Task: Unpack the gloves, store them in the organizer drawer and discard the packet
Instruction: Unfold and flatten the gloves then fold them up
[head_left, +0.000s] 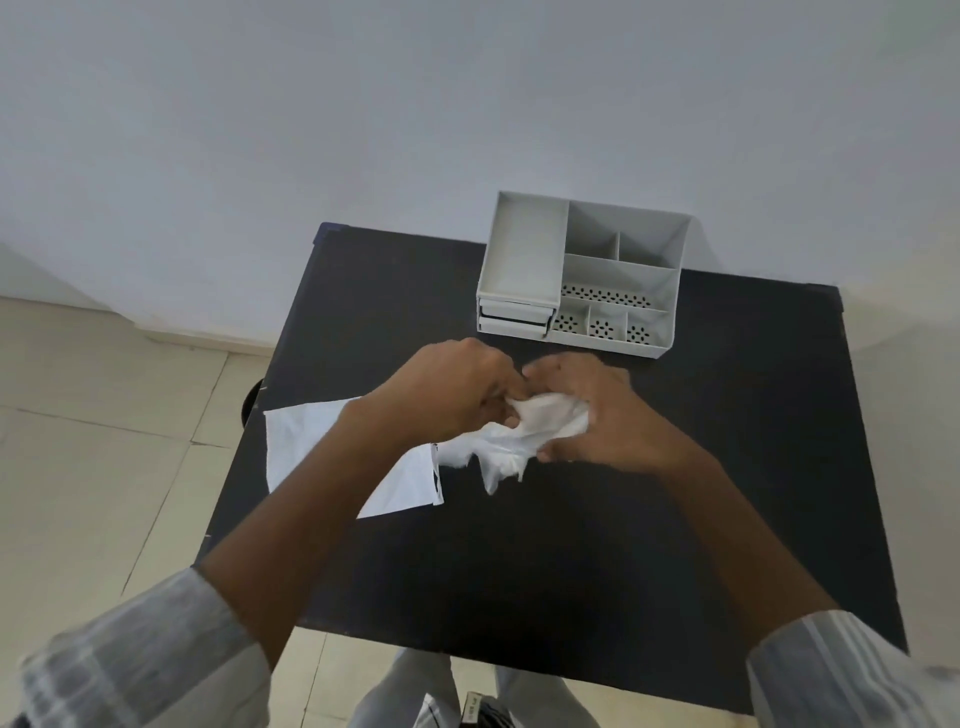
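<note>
Head view. Item 1: gloves (511, 436), thin white plastic, bunched into 1 loose wad over the middle of the table (597, 545); loose ends hang down from the wad. Left hand (447, 387) is curled closed, pinching the wad's upper edge; right hand (597, 410) cups and grips its other side, fingers bent around it.

Item 2: packet (332, 457), flat, white, lying at the table's left edge, partly under the left forearm, with 1 corner reaching past the edge.

Item 3: organizer (582, 275), grey, at the far edge; its 2 small drawers (514, 317) at the front left look shut.

Risks, as judged:
- Both hands are occupied and the drawers are closed, so 1 hand must let go; the slippery film could then spring open or slide off.
- Trailing ends could catch in the drawer front when it closes.
- A sweep of the left forearm could push the packet to the floor.
- Pulling a drawer could drag the light organizer forward.
</note>
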